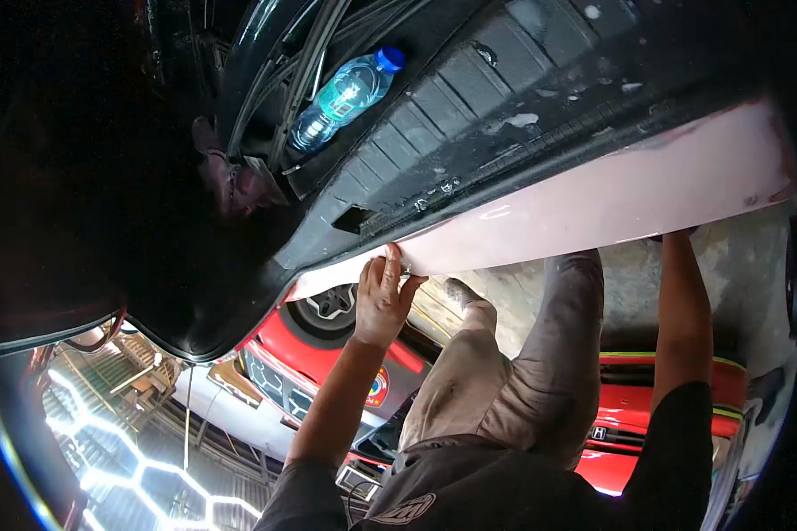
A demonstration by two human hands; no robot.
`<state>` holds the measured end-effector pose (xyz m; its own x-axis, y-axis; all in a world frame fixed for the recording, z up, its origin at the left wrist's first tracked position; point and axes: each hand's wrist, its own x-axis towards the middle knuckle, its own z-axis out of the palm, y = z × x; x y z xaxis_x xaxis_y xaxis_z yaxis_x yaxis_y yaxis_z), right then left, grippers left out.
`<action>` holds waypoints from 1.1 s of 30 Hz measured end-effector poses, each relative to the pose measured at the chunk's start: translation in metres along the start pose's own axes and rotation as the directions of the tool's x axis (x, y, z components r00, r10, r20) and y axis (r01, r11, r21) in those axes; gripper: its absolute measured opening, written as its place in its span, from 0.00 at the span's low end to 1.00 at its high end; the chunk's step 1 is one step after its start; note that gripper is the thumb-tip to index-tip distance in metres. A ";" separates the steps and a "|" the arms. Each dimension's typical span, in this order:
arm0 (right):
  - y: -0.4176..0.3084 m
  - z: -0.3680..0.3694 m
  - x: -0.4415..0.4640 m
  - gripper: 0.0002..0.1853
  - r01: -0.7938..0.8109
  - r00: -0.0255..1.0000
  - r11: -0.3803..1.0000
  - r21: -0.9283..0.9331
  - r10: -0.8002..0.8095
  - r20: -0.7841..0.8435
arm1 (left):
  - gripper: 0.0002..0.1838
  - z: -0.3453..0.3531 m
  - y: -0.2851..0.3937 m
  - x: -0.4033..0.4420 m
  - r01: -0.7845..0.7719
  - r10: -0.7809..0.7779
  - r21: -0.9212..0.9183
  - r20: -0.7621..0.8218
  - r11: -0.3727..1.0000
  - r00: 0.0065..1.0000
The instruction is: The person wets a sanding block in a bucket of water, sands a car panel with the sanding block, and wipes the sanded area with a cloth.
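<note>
A long pale pink panel runs along the outer side of a black ribbed sill. At its left part, my left hand presses its fingers against the surface, back of the hand toward the camera. Between thumb and fingers is a small dark object, too small to make out. My right forearm reaches up to the panel's lower edge on the right, where the hand is hidden behind it.
A plastic bottle with a blue cap lies beside cables inside the sill. Below are my legs over a concrete floor. A red car with a dark wheel and a red car front stand nearby.
</note>
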<state>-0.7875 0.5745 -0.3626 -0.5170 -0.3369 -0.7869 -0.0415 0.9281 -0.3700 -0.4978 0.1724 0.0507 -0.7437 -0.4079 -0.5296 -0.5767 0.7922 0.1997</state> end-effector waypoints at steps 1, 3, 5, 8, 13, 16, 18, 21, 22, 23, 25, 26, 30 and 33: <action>0.002 0.000 0.000 0.32 -0.005 1.000 1.000 -0.014 0.005 -0.011 | 0.52 0.001 -0.001 -0.001 0.000 0.000 -0.016 -0.008 1.000 1.000; 0.002 -0.002 -0.004 0.33 -0.012 0.999 0.999 -0.032 0.011 -0.038 | 0.52 0.003 -0.003 -0.004 0.003 -0.003 -0.048 -0.009 0.999 1.000; 0.005 -0.008 -0.008 0.34 -0.015 0.997 0.999 -0.030 0.012 -0.073 | 0.51 0.005 -0.005 -0.004 -0.024 0.022 -0.072 -0.032 0.997 0.999; 0.008 -0.010 -0.021 0.36 0.021 0.990 1.000 0.020 -0.018 -0.143 | 0.50 0.004 -0.006 -0.001 -0.091 0.080 -0.107 -0.106 0.990 0.991; -0.062 -0.043 -0.096 0.45 -0.345 0.937 0.724 0.597 0.302 0.175 | 0.48 0.003 -0.011 0.002 -0.122 0.101 -0.163 -0.132 0.979 0.986; -0.083 -0.052 -0.147 0.32 -0.369 0.921 0.549 0.750 0.323 0.217 | 0.52 0.006 -0.011 0.002 -0.141 0.109 -0.153 -0.199 0.978 0.974; -0.103 -0.059 -0.185 0.30 -0.342 0.908 0.503 0.793 0.395 0.141 | 0.53 0.008 -0.011 0.002 -0.167 0.114 -0.177 -0.276 0.970 0.955; -0.116 -0.069 -0.249 0.29 -0.004 0.999 0.473 0.881 0.041 -0.017 | 0.53 0.015 -0.015 0.004 -0.209 0.110 -0.281 -0.328 0.937 0.938; -0.133 -0.075 -0.274 0.29 0.029 0.999 0.470 0.882 0.009 -0.037 | 0.50 0.012 -0.014 0.004 -0.182 0.086 -0.285 -0.317 0.941 0.944; -0.151 -0.079 -0.299 0.29 0.048 0.999 0.451 0.891 -0.033 -0.037 | 0.48 0.011 -0.010 0.000 -0.141 0.050 -0.287 -0.302 0.948 0.952; -0.194 -0.089 -0.343 0.30 0.030 0.993 0.366 0.930 -0.118 0.015 | 0.38 0.013 0.011 -0.014 -0.073 -0.110 -0.425 -0.390 0.902 0.914; -0.235 -0.103 -0.368 0.29 -0.089 0.988 0.255 0.963 -0.103 0.118 | 0.31 0.017 0.023 -0.025 0.056 -0.229 -0.567 -0.238 0.822 0.944; -0.296 -0.107 -0.417 0.24 -0.246 0.921 0.243 0.938 -0.243 0.304 | 0.30 -0.004 0.083 -0.094 0.318 -0.108 -0.946 0.323 -0.068 0.940; -0.324 -0.121 -0.435 0.24 -0.224 0.907 0.386 0.895 -0.253 0.336 | 0.17 -0.007 0.102 -0.126 0.266 0.160 -0.846 0.215 -0.462 0.963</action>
<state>-0.6523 0.4392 0.1594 -0.1714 -0.5935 -0.7863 0.8647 0.2919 -0.4088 -0.4652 0.3014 0.1434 -0.7359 -0.1683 -0.6558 -0.2175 -0.8585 0.4644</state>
